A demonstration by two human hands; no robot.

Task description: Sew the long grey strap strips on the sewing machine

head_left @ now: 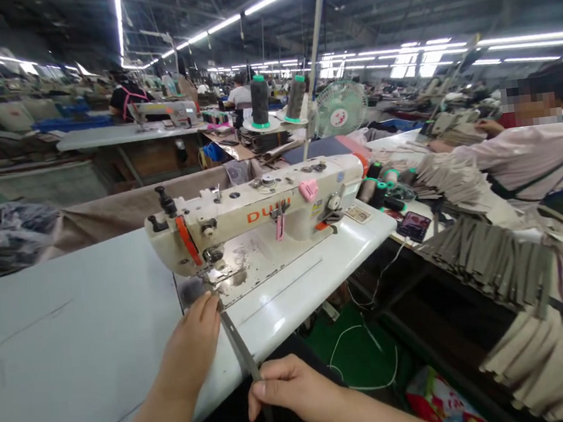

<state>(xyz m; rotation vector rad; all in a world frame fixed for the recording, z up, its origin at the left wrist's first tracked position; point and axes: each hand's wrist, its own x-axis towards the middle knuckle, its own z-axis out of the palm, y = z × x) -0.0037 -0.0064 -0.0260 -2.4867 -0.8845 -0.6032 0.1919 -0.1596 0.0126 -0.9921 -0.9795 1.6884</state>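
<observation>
A narrow grey fabric strip (240, 344) runs from under the needle area of a white sewing machine (255, 203) toward the table's front edge. My left hand (194, 341) is on the table just in front of the presser foot, its fingers pressed together on the strip's far part. Past the table edge, my right hand (293, 391) pinches the strip between thumb and fingers. Between both hands the strip looks taut. Its end under the needle is hard to make out, and its lower end hangs below my right hand.
Thread cones (260, 102) stand behind the machine, near a green fan (341, 109). Bundles of grey and beige strips (492, 259) hang at the right, beside a phone (414, 226). A co-worker (531, 151) sits at the far right. White cable (365, 387) lies on the green floor.
</observation>
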